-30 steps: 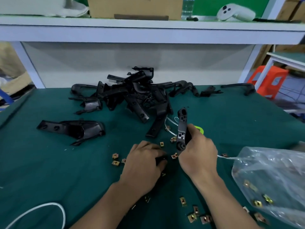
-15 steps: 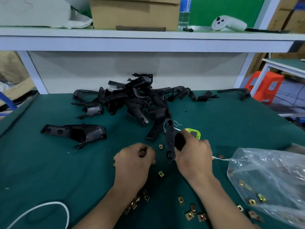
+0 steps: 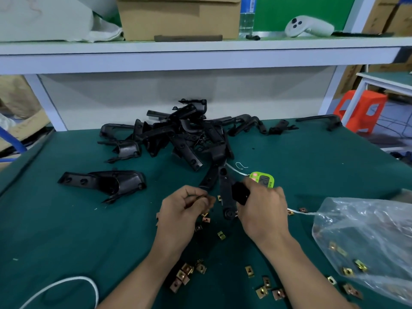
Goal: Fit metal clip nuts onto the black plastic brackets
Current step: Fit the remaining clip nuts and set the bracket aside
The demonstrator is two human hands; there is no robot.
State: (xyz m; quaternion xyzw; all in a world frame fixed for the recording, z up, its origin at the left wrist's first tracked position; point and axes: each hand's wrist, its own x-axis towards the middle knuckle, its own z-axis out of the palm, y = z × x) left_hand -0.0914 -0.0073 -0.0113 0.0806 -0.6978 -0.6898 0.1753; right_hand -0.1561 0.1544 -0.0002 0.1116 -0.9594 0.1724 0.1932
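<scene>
From the head camera, the right hand (image 3: 260, 210) is gripping a bracket (image 3: 225, 192) just in front of the pile (image 3: 189, 134). Its fingers are curling round the bracket's middle, and the long arm is pointing back toward the pile. The left hand (image 3: 182, 216) is hovering beside the bracket, fingertips pinching a small dark piece (image 3: 199, 197) — too blurred to name.

Nuts (image 3: 220, 235) are lying scattered in front of the pile, around both wrists. A green tag (image 3: 263, 180) is showing behind the right knuckles. Nearer and right of the pile, a clear bag (image 3: 367, 230) is sagging with more nuts inside. Left of the pile, a wide black cover (image 3: 107, 181) is lying alone.

A green mat (image 3: 66, 230) is covering the bench. Behind the pile, a white shelf (image 3: 200, 52) is carrying a box (image 3: 178, 16) and a white controller (image 3: 310, 26).
</scene>
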